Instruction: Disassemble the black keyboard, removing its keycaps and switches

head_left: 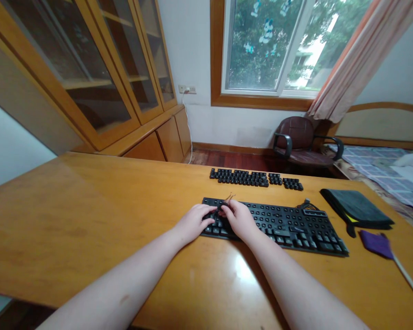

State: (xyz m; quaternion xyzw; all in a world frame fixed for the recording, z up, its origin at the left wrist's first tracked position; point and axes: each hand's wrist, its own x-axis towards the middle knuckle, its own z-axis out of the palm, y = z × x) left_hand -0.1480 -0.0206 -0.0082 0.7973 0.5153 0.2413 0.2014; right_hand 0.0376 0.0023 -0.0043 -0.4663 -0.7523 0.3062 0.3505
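A black keyboard (278, 224) lies on the wooden table. Its upper rows show bare key mounts, while keycaps sit along its front rows and at its left end. My left hand (194, 222) rests on the keyboard's left end, fingers apart, with nothing visible in it. Just beside it, my right hand (239, 220) is closed in a pinch over the left keys. Two thin brownish wire prongs (230, 196) stick up from its fingers; they look like part of a wire keycap puller, mostly hidden by the hand. Loose black keycaps (241, 178) stand in rows behind the keyboard.
A dark folded cloth (358, 208) and a purple cloth item (376, 244) with a white stick lie at the right. The keyboard's cable (306, 205) is bunched behind it. Beyond the table (89, 206) are a chair (299, 142), a bed and a glass-door cabinet.
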